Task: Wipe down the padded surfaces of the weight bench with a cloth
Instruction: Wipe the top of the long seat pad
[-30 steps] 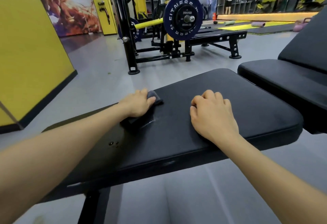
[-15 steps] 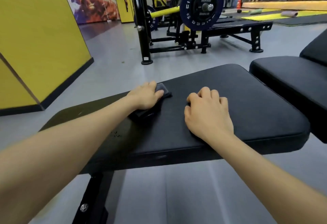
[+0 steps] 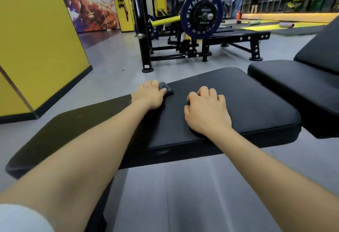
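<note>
Left hand [image 3: 149,95] lies palm down on the far left edge of the black bench pad [image 3: 247,110], fingers curled over a small dark grey cloth [image 3: 166,88], pressing it onto the pad; only the cloth's right end sticks out past the fingers. Right hand [image 3: 206,111] rests knuckles up on the middle of the same pad, fingers bent under, holding nothing, apart from the cloth. Both forearms reach in from the bottom of the view, white sleeve [image 3: 20,219] at lower left corner. Pad sits on a black frame, a bare flat black panel [image 3: 69,127] runs out to its left. A second black pad [image 3: 300,85] sits just beside it on the right, with a tilted backrest [image 3: 322,48] above that. Grey floor [image 3: 110,55] underneath. Beyond: black rack with a blue weight plate [image 3: 200,16] on a bar, yellow wall [image 3: 36,39] at left, shelving at the back.
</note>
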Action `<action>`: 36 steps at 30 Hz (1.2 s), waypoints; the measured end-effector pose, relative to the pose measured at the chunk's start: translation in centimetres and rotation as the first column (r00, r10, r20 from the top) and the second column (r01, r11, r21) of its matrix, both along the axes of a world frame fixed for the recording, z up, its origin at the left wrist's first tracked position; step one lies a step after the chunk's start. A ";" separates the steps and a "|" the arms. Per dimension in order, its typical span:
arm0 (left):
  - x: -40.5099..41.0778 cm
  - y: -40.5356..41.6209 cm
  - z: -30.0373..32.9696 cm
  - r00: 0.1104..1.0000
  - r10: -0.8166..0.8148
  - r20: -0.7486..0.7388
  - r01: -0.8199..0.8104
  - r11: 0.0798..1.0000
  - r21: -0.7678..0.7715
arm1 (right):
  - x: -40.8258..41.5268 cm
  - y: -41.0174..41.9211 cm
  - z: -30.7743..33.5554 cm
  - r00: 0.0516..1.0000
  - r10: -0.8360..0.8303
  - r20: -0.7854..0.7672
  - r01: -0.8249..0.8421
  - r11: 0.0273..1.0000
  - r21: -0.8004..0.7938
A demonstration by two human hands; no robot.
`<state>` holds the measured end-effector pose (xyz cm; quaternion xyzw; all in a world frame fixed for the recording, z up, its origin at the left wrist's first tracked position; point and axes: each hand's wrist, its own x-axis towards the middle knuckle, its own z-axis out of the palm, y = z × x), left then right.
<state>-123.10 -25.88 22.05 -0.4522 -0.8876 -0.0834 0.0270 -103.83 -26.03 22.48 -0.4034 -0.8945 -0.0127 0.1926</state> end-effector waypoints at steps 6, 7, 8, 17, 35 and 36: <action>4.3 -7.0 0.2 0.950 -0.305 0.060 0.306 0.952 -0.013 | 0.3 -0.3 0.1 0.999 -0.021 0.037 0.020 0.999 0.028; 4.9 -8.0 0.1 0.941 -0.334 0.043 0.335 0.942 -0.010 | 0.3 -0.4 0.1 0.999 -0.020 0.040 0.019 0.999 0.030; 5.0 -8.4 -0.1 0.938 -0.345 0.024 0.345 0.939 -0.001 | 0.3 -0.5 0.1 0.999 -0.016 0.042 0.014 0.999 0.033; 1.1 -1.4 -0.4 0.998 -0.053 0.019 0.052 0.997 0.059 | -0.1 -0.5 0.0 0.999 -0.024 0.039 0.023 0.999 0.040; 3.7 -4.6 0.0 0.995 -0.096 -0.024 0.096 0.995 -0.004 | 0.0 -0.4 -0.1 0.999 -0.038 0.002 0.038 0.998 0.045; 4.7 -5.6 0.2 0.992 -0.129 -0.003 0.129 0.992 -0.001 | 0.0 -0.4 0.0 0.999 -0.044 -0.012 0.045 0.998 0.047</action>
